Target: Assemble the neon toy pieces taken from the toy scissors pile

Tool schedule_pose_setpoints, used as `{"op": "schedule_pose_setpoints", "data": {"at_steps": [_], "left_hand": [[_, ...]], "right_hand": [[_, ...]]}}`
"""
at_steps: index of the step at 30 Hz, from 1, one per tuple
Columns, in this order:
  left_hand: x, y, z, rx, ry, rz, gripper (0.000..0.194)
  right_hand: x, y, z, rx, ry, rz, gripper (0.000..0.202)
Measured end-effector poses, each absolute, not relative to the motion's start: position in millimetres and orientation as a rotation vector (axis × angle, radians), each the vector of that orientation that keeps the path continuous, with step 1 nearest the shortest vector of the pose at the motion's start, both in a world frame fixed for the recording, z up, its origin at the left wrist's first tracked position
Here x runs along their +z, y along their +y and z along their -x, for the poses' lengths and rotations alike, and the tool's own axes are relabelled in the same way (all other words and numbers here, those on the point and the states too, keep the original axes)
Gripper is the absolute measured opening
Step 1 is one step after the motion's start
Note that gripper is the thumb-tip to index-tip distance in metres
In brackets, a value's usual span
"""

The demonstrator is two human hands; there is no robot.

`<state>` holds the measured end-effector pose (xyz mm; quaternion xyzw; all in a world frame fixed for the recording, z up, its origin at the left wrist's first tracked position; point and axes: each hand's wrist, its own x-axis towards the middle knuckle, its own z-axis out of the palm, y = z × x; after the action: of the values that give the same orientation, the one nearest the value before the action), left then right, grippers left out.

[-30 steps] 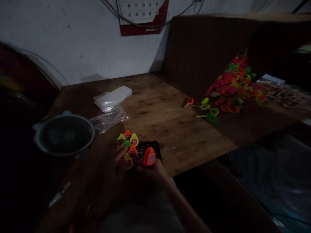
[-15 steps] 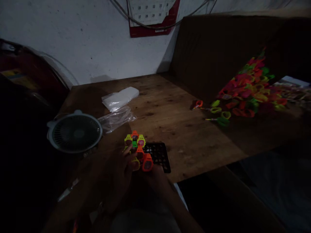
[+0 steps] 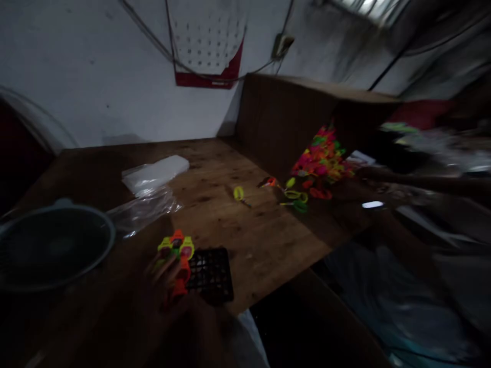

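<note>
1. The left hand (image 3: 159,278) bends its fingers around the near-left side of a bunch of toy watches (image 3: 186,250), grasping it.
2. The right hand (image 3: 195,309) is dark and blurred beside the bunch's near end; I cannot tell whether its fingers grip.
3. The bunch sits at the left edge of a black grid tray (image 3: 211,271), above the wooden table (image 3: 245,235).
4. Its long axis runs roughly from the person toward the wall (image 3: 95,76), an orange watch at the far end; the visible dials face up toward the person.
</note>
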<state>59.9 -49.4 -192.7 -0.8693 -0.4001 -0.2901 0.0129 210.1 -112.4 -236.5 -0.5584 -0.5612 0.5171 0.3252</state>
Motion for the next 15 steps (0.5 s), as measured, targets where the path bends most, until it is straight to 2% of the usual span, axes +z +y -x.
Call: {"op": "schedule_pose_setpoints", "data": {"at_steps": [2,4,6,8,11,15], "left_hand": [[-198,-48,-61,-1.028,-1.279,2.636,0.051],[-205,-47,-61,-1.054,-1.236,2.614,0.048],[-209,-47,-61,-1.051,-1.176,2.590,0.049],[-211,-48,-61,-1.043,-1.173,2.568,0.050],[-211,-51,-59,-1.047,-1.223,2.543,0.048],[-205,-52,-51,-0.970,-1.192,2.528,0.048]], "right_hand": [[-231,-96,-239,1.305,-1.559,1.442,0.021],[-213,-61,-281,1.120,-1.667,1.587,0.025],[-189,-15,-326,0.634,-1.681,2.003,0.026],[-168,31,-361,0.419,-1.651,2.125,0.037],[-159,78,-383,0.361,-1.709,2.226,0.035],[-172,85,-370,0.369,-1.788,2.247,0.025]]}}
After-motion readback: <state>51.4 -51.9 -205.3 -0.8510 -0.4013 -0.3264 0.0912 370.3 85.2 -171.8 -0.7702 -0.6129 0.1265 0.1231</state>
